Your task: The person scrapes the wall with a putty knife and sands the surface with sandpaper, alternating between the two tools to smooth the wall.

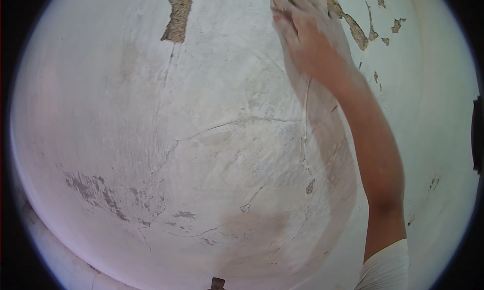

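Note:
My right hand [307, 25] is at the top of the head view, raised against a cracked white plastered wall [222, 103]. Pale dust covers its fingers and knuckles. The fingers look bent and close together, and the frame's upper edge cuts them off. Whatever they hold, if anything, is hidden. Just right of the hand, a strip of bare, rough brown plaster [357, 33] shows where the paint has come away. My forearm [375, 154] reaches up from the lower right, out of a white sleeve [388, 265]. My left hand is out of view.
Another brown bare patch [178, 15] runs down from the top left. Long cracks [217, 126] cross the wall's middle, and grey flaked spots [98, 194] mark its lower left. Small dark objects show at the bottom edge [218, 283] and right edge [477, 133].

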